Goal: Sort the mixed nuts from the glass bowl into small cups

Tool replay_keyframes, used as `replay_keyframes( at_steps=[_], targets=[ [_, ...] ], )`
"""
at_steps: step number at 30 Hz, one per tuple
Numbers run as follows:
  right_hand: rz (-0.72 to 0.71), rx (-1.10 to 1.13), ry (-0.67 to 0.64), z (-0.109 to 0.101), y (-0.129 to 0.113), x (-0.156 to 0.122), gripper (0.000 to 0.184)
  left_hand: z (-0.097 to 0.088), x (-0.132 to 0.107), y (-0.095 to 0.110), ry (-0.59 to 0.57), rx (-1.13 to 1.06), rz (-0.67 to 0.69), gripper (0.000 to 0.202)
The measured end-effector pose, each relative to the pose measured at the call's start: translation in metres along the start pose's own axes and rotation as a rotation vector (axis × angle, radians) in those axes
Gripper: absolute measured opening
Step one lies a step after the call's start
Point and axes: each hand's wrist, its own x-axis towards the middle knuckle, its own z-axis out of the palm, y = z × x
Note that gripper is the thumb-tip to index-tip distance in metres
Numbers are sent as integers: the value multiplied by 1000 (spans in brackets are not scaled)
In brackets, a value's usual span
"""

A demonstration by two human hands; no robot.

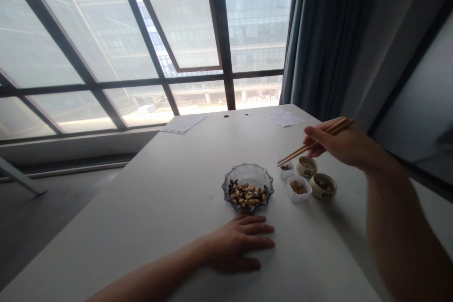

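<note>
So the wooden chopsticks (311, 144) are the main thing here. They're held up in the right hand (339, 144), right of center, in a normal pinch with the fingers closed around them. The tips angle down-left and end right by the rim of a small white square cup (286, 170). They nearly meet there, and I can't see anything pinched between them.

That cup has a few dark bits in it. Just below it, a second white square cup (299, 189) holds light brown nuts. To the right are two cream ceramic cups with dark markings. The upper one (306, 167) sits right under the hand, and I can't really make out what's in it. The lower one (323, 186) has dark bits inside.

Left of all those is a scalloped glass bowl (260, 172), piled with peanuts (246, 195) mixed with some darker pieces. The left hand (239, 244) lies flat and open on the table just below it, fingers spread, holding nothing, and it's very close to the bowl.

It's all on a long white table (159, 207), with sheets of paper (184, 123) at the far end toward the upper left and more paper (286, 119) toward the upper right. Behind that is a big window (81, 47) looking out on an office building (258, 9), with a dark teal curtain (311, 33) hanging at its right side.
</note>
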Motion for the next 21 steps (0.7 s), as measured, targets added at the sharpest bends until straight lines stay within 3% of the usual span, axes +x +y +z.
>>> replay_keyframes(
  at_steps=[4,9,13,17,21],
  targets=[
    [-52,-14,-221,39,2,6,47,2,-1,-1,18,0,11,57],
    [-66,-130,-395,76,6,9,43,3,-2,-2,20,13,22,57],
    [-108,-136,-391,92,7,9,45,5,-3,-4,28,18,32,56],
    [-160,-125,-319,94,11,11,48,9,-4,-6,48,22,44,56],
    [-145,-108,-354,96,15,13,48,10,-5,-7,52,24,49,55]
  ],
)
